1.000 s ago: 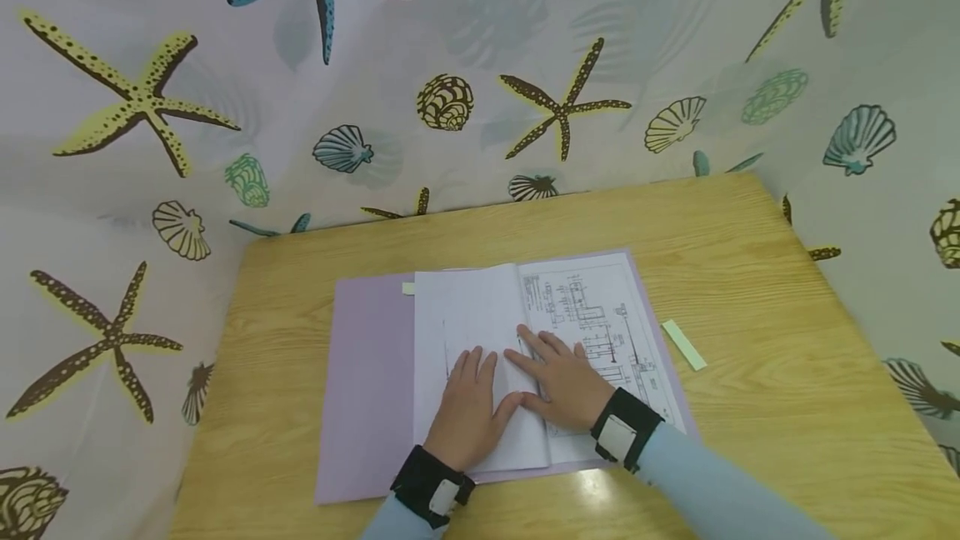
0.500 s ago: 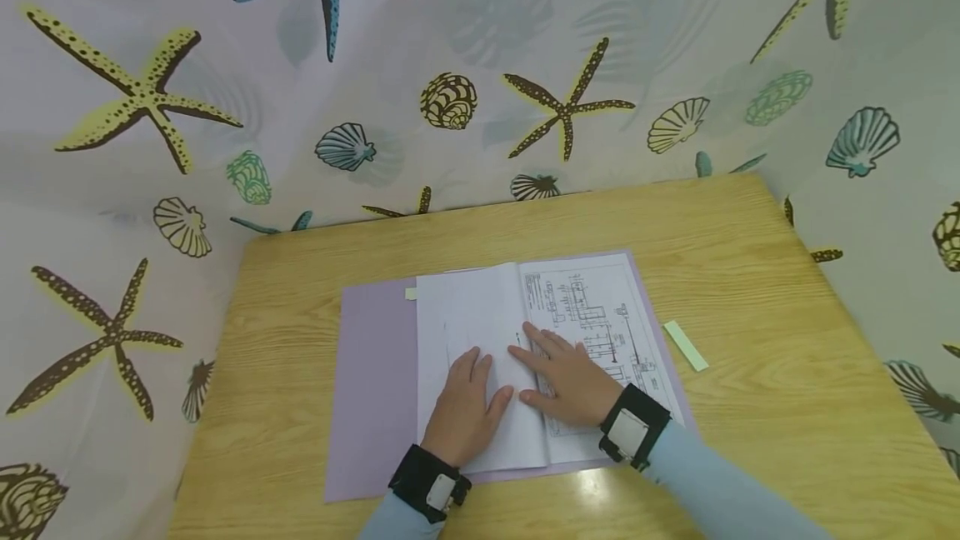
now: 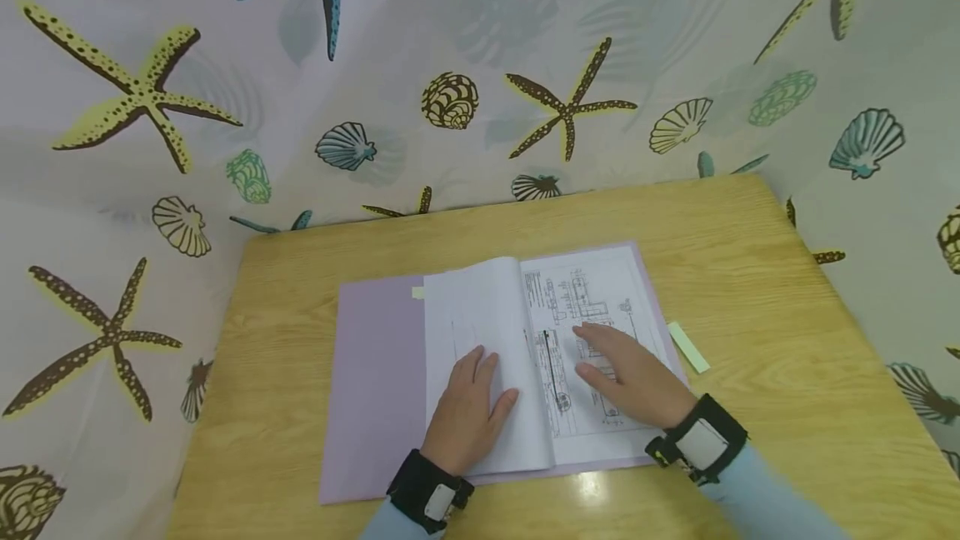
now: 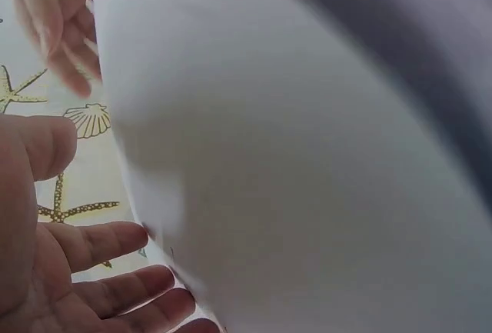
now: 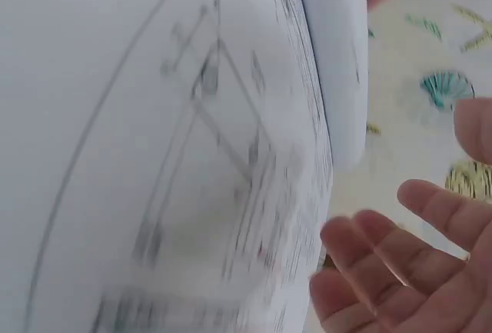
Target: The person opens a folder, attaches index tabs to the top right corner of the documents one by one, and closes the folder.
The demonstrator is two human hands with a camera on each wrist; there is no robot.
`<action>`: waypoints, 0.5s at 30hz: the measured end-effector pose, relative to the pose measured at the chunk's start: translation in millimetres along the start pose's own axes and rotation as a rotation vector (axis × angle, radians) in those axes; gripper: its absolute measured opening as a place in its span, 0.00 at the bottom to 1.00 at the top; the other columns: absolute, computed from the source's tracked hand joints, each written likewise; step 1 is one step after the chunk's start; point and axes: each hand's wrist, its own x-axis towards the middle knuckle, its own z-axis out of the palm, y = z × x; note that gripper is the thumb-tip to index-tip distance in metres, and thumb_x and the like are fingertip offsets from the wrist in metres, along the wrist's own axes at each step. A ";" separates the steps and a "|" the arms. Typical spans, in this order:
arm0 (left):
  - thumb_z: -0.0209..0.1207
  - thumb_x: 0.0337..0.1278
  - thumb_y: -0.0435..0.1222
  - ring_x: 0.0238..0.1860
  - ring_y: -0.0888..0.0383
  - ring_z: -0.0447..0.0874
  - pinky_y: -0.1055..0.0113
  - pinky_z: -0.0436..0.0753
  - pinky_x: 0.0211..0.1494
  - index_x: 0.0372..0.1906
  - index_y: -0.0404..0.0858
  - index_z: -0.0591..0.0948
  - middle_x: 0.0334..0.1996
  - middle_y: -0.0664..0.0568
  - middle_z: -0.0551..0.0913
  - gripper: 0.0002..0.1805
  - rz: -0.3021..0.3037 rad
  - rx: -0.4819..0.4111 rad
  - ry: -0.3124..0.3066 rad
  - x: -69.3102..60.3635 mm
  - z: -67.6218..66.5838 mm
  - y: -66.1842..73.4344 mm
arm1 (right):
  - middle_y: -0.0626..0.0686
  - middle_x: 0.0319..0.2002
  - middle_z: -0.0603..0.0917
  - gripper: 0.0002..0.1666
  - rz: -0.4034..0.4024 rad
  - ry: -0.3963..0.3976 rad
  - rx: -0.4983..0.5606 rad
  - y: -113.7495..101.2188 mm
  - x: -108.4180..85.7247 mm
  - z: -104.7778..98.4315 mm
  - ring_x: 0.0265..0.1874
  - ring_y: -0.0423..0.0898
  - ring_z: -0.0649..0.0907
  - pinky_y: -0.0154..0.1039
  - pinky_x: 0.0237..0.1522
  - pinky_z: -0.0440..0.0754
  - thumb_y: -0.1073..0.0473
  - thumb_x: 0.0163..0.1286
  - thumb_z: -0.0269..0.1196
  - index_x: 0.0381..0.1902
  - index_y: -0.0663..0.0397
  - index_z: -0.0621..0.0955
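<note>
A purple folder (image 3: 378, 390) lies spread on the table with white sheets in it. My left hand (image 3: 467, 415) rests on the turned left page (image 3: 468, 298), fingers extended, thumb out to the side. That page is almost blank and bulges toward the fold. On the right, the page (image 3: 551, 273) carries line drawings of a technical kind. My right hand (image 3: 637, 377) is over this page with fingers fairly straight and holds nothing. In the right wrist view, the right fingers (image 5: 430, 210) appear apart from the paper.
A pale green paper strip (image 3: 688, 347) lies on the wooden table (image 3: 780, 298) to the right of the folder. A light green tab (image 3: 417, 292) sticks out at the left page's edge. Behind the table hangs a shell-and-starfish patterned cloth (image 3: 465, 48).
My right hand has moved right, away from the fold, uncovering more of the drawing. The left hand stays nearly in place. The pages and folder have shifted slightly.
</note>
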 end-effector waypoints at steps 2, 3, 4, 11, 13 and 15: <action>0.52 0.66 0.53 0.68 0.44 0.63 0.50 0.72 0.63 0.66 0.33 0.70 0.67 0.36 0.65 0.33 0.000 -0.007 -0.002 -1.4 -1.7 3.0 | 0.58 0.57 0.78 0.29 0.069 0.050 0.030 11.1 -10.7 -9.4 0.51 0.52 0.80 0.53 0.50 0.78 0.47 0.72 0.57 0.65 0.55 0.73; 0.52 0.66 0.53 0.68 0.44 0.63 0.50 0.72 0.62 0.66 0.32 0.70 0.67 0.36 0.65 0.33 0.004 -0.009 0.002 -1.9 -2.7 4.2 | 0.57 0.54 0.81 0.27 0.112 0.075 0.044 17.2 -16.1 -14.2 0.45 0.50 0.82 0.50 0.46 0.80 0.48 0.72 0.57 0.63 0.55 0.74; 0.52 0.66 0.53 0.68 0.44 0.63 0.50 0.72 0.62 0.66 0.32 0.70 0.67 0.36 0.65 0.33 0.010 -0.009 0.007 -2.2 -3.6 5.4 | 0.56 0.51 0.82 0.27 0.159 0.100 0.039 23.8 -21.3 -18.5 0.40 0.48 0.83 0.47 0.40 0.81 0.47 0.72 0.57 0.62 0.55 0.75; 0.53 0.66 0.52 0.67 0.45 0.65 0.51 0.72 0.62 0.64 0.32 0.72 0.66 0.37 0.66 0.32 0.057 -0.017 0.058 -0.4 -10.0 14.6 | 0.63 0.47 0.82 0.28 0.391 0.228 -0.014 65.9 -48.4 -43.2 0.37 0.54 0.82 0.44 0.30 0.80 0.47 0.72 0.57 0.60 0.61 0.75; 0.53 0.66 0.52 0.68 0.46 0.65 0.52 0.72 0.63 0.64 0.33 0.72 0.66 0.38 0.66 0.32 0.062 -0.022 0.059 0.3 -11.6 17.6 | 0.66 0.49 0.80 0.30 0.417 0.241 -0.023 73.4 -52.2 -46.3 0.39 0.58 0.81 0.47 0.30 0.80 0.47 0.71 0.57 0.60 0.64 0.73; 0.54 0.66 0.52 0.68 0.46 0.65 0.52 0.72 0.63 0.64 0.33 0.72 0.66 0.38 0.66 0.32 0.069 -0.025 0.060 0.8 -13.1 20.6 | 0.68 0.49 0.79 0.32 0.436 0.241 -0.035 79.0 -54.4 -47.6 0.40 0.60 0.81 0.49 0.30 0.80 0.46 0.70 0.58 0.60 0.67 0.73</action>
